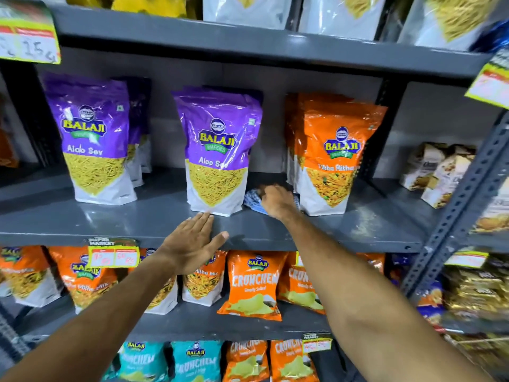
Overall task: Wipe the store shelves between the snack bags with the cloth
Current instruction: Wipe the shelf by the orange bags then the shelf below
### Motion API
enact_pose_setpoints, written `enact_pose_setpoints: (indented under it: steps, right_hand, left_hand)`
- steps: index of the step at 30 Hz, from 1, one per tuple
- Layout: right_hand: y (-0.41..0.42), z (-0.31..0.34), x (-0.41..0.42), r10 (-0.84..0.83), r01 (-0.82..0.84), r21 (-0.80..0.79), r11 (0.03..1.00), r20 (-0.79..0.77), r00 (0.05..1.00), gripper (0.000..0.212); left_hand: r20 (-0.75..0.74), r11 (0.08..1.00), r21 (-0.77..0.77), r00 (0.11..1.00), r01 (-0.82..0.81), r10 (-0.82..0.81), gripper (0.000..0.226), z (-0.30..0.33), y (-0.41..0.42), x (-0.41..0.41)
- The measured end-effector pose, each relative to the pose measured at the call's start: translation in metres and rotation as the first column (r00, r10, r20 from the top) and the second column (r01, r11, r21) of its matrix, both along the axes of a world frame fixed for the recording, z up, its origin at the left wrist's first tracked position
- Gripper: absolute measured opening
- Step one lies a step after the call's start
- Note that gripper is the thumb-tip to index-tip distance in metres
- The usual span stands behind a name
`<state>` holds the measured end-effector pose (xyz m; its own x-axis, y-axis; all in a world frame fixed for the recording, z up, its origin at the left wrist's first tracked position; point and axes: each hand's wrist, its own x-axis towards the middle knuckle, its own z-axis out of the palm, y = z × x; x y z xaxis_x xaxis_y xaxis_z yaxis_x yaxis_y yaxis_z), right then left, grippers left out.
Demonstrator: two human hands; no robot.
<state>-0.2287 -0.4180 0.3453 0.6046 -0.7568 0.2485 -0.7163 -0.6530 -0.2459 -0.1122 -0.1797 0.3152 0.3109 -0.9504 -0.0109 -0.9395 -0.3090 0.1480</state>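
Pressing down into a gap on the grey metal middle shelf [154, 216], our right hand [276, 201] is closed over a crumpled blue-and-white checked cloth [252, 198]. Cloth sits on the shelf surface between the middle purple Aloo Sev pouch [217, 150] and the orange Tikha Mitha pouch [334, 158]; its left part shows beside the knuckles, the rest hidden under the hand. Cloth looks to be touching or just beside the purple pouch's base; we cannot tell which.

Our left hand [192, 244] is flat and spread wide, fingers straight, holding nothing. It hovers at the shelf's front lip, fingertips just below the base of that same purple pouch; whether it touches the shelf we cannot tell.

A second purple Aloo Sev pouch [93, 139] stands upright well to the left, more bags lined up behind it. Pale dusty smears show on the shelf right of the orange pouch. On the shelf below, orange Crunchem chip bags [253, 285] lean forward, and a yellow price tag [113, 256] hangs from the shelf edge.
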Motion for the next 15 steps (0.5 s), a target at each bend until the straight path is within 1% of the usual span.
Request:
enact_pose_setpoints:
  steps: [6,12,15]
  right_hand:
    - [0.016,-0.004,-0.018,0.026,-0.027,-0.044,0.999,-0.011,1.000,0.023]
    - [0.037,-0.007,-0.032,0.056,-0.055,-0.072,0.996,0.007,0.998,0.023]
    - [0.042,-0.007,-0.041,0.081,-0.080,-0.055,0.995,0.008,0.997,0.023]
  left_hand:
    - [-0.003,1.000,0.013,1.000,-0.007,0.007,0.090,0.004,0.001,-0.001]
    - [0.007,1.000,0.024,1.000,-0.004,0.003,0.088,0.003,0.001,0.002]
    - [0.010,1.000,0.028,1.000,0.005,-0.005,0.088,0.003,0.002,0.002]
